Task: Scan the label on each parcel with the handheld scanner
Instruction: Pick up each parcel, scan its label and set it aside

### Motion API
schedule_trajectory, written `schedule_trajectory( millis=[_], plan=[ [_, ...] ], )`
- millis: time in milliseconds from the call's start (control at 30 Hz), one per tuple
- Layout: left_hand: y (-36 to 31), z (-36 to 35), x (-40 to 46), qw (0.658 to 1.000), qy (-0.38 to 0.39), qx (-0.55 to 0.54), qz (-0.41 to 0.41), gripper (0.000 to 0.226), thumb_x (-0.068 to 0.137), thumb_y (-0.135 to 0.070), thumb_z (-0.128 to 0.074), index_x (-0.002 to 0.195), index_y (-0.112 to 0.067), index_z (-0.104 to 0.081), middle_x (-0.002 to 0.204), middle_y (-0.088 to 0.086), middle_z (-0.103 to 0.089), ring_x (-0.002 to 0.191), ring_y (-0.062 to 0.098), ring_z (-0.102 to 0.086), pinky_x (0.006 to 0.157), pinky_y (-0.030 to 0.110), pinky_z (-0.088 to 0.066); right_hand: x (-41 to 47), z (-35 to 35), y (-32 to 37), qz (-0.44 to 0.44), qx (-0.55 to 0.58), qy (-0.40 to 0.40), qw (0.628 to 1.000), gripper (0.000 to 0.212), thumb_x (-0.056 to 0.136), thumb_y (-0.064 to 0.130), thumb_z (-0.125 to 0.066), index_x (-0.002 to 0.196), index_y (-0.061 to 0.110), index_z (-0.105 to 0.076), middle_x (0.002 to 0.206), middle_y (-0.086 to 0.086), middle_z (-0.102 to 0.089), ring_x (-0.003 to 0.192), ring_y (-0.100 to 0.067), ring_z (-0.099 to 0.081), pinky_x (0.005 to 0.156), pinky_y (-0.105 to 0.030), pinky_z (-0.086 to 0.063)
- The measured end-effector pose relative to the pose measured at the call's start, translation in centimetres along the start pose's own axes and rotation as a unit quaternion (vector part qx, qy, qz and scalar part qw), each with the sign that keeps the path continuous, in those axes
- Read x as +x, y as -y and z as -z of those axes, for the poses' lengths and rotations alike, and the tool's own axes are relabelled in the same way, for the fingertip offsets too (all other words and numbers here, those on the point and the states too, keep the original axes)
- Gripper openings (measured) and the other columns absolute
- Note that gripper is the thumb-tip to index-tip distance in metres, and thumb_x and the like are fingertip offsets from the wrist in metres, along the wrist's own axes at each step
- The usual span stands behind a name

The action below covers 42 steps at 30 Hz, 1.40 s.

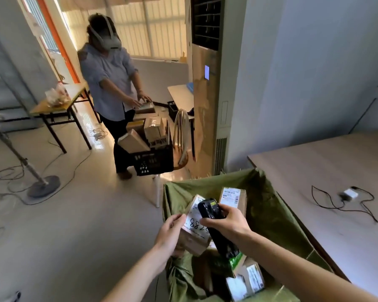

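Note:
My left hand (pixel 169 233) grips a brown cardboard parcel (pixel 193 238) by its left side, lifted over an open green sack (pixel 277 216). A white label with handwritten digits (pixel 194 221) faces up on that parcel. My right hand (pixel 226 222) holds the black handheld scanner (pixel 216 225), which lies across the label's right part with its head pointing away from me. A second labelled parcel (pixel 232 198) stands in the sack behind the scanner. Further parcels (pixel 249 277) lie lower in the sack, near me.
A brown table (pixel 336 171) on the right carries a white charger with black cable (pixel 348 195). Another person (pixel 109 83) handles parcels over a black crate (pixel 153 160) on a chair ahead. A fan stand (pixel 43 185) and floor cables sit left.

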<state>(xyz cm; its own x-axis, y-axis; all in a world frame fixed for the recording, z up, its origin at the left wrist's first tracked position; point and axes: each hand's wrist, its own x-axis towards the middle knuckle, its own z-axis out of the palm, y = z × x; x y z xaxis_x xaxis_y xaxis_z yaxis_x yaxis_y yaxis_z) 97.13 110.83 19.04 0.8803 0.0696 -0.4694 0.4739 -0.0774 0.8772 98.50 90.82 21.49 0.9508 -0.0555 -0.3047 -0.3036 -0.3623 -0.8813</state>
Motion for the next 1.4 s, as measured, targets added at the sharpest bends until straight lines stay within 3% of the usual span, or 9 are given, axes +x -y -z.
schedule_trajectory(
  millis=[133,233,433,533,767,933,1133,1300,1400],
  plan=[
    [2.7,-1.2,4.1,0.999,0.006,0.033,0.023,0.023,0.088,-0.063,-0.061,0.107,-0.05,-0.058,0.128,-0.01,-0.055,0.119,0.021,-0.053,0.101,0.051,-0.051,3.5,-0.9,-3.1,-0.033,-0.022,-0.003,0.999,0.054,0.048,0.053,-0.094,0.095,0.034,-0.075,0.082,0.017,-0.078,0.073,0.001,-0.073,0.07,-0.022,-0.06],
    [3.8,-1.7,6.3,0.998,0.017,0.038,0.048,0.028,0.088,-0.061,-0.063,0.113,-0.048,-0.06,0.13,-0.007,-0.055,0.116,0.02,-0.051,0.1,0.05,-0.052,5.4,-1.2,-4.4,-0.031,-0.044,-0.011,0.999,0.056,0.051,0.051,-0.095,0.099,0.045,-0.067,0.084,0.024,-0.074,0.072,0.01,-0.069,0.06,-0.008,-0.049],
    [4.8,-2.0,9.1,0.986,0.031,0.155,0.051,0.06,0.091,-0.055,-0.063,0.144,-0.032,-0.047,0.138,-0.005,-0.055,0.126,0.021,-0.053,0.108,0.042,-0.044,8.0,-0.2,-5.9,-0.039,-0.112,-0.018,0.993,0.057,0.064,0.045,-0.096,0.112,0.04,-0.066,0.089,0.019,-0.071,0.075,-0.001,-0.07,0.064,-0.018,-0.056],
    [3.8,-1.9,10.0,0.981,0.015,0.193,0.022,0.041,0.094,-0.044,-0.062,0.131,-0.028,-0.055,0.125,-0.003,-0.064,0.114,0.019,-0.059,0.103,0.036,-0.045,7.8,1.4,-6.4,-0.032,-0.149,-0.026,0.988,0.065,0.065,0.044,-0.095,0.124,0.032,-0.069,0.095,0.016,-0.07,0.079,0.001,-0.067,0.066,-0.017,-0.055],
    [-0.1,-2.3,8.3,0.954,0.018,0.292,-0.067,0.04,0.096,-0.039,-0.062,0.133,-0.025,-0.058,0.131,-0.002,-0.061,0.105,0.012,-0.053,0.084,0.026,-0.037,3.4,6.8,-5.8,-0.027,-0.147,-0.071,0.986,0.089,0.065,0.04,-0.097,0.144,0.027,-0.059,0.094,0.022,-0.063,0.086,0.003,-0.064,0.066,-0.01,-0.044],
    [-3.2,-4.3,4.8,0.942,0.062,0.301,-0.135,0.038,0.095,-0.038,-0.063,0.131,-0.026,-0.06,0.133,-0.002,-0.06,0.118,0.016,-0.055,0.094,0.03,-0.043,-3.9,11.5,-4.8,-0.025,-0.151,-0.151,0.977,0.097,0.06,0.052,-0.095,0.146,0.03,-0.056,0.105,0.016,-0.065,0.086,0.004,-0.062,0.064,-0.01,-0.047],
    [-6.6,-10.1,-3.6,0.891,0.195,0.321,-0.254,0.047,0.093,-0.045,-0.065,0.137,-0.031,-0.058,0.148,-0.005,-0.05,0.139,0.017,-0.043,0.113,0.036,-0.036,-17.7,18.5,-3.7,-0.064,-0.144,-0.208,0.965,0.084,0.061,0.039,-0.099,0.133,0.017,-0.062,0.107,-0.003,-0.073,0.096,-0.022,-0.073,0.087,-0.042,-0.063],
    [-10.4,-18.0,-13.5,0.845,0.281,0.329,-0.314,0.061,0.088,-0.059,-0.065,0.143,-0.037,-0.05,0.153,-0.003,-0.045,0.14,0.021,-0.042,0.115,0.04,-0.037,-30.8,24.8,-2.8,-0.114,-0.16,-0.309,0.931,0.073,0.066,0.04,-0.095,0.129,0.019,-0.063,0.104,0.001,-0.072,0.083,-0.009,-0.069,0.059,-0.011,-0.048],
    [-11.7,-23.7,-20.7,0.81,0.328,0.342,-0.346,0.068,0.087,-0.063,-0.063,0.147,-0.036,-0.044,0.155,-0.002,-0.042,0.142,0.024,-0.04,0.113,0.044,-0.036,-39.7,28.2,-2.8,-0.143,-0.182,-0.381,0.895,0.073,0.066,0.046,-0.094,0.129,0.023,-0.066,0.107,0.0,-0.074,0.086,-0.012,-0.069,0.059,-0.014,-0.045]
  ],
)
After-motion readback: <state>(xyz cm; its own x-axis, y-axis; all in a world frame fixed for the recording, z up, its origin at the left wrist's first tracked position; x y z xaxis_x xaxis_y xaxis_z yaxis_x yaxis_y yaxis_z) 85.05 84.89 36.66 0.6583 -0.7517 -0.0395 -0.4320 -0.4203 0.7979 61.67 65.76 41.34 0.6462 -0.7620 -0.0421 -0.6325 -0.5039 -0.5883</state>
